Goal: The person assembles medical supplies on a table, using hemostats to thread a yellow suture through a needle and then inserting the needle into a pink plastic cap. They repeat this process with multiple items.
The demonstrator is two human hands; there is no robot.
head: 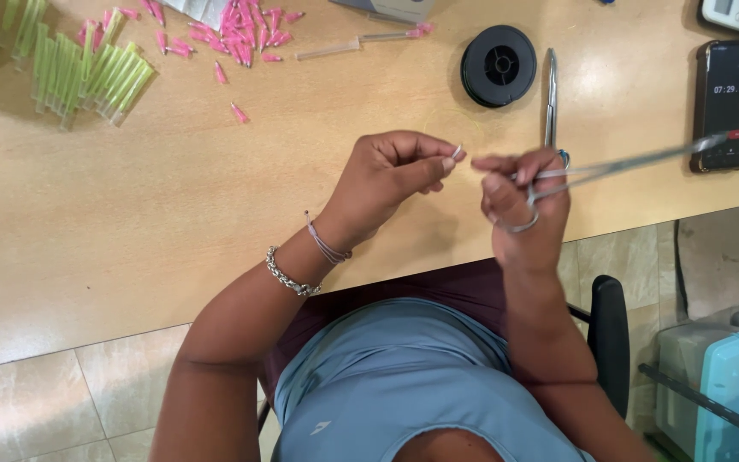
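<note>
Currently you are pinching a small clear tip in your left hand over the tabletop's near edge, steadying it while your right hand is gripping metal forceps.

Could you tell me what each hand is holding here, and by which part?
The right hand grips metal forceps by the ring handles. The left hand pinches a tiny pale piece at its fingertips; which part cannot be told.

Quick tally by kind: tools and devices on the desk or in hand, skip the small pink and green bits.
Black wire spool: 1
Metal forceps-type tools: 2, one on the desk, one in the right hand
Phone: 1
Total: 4
</note>
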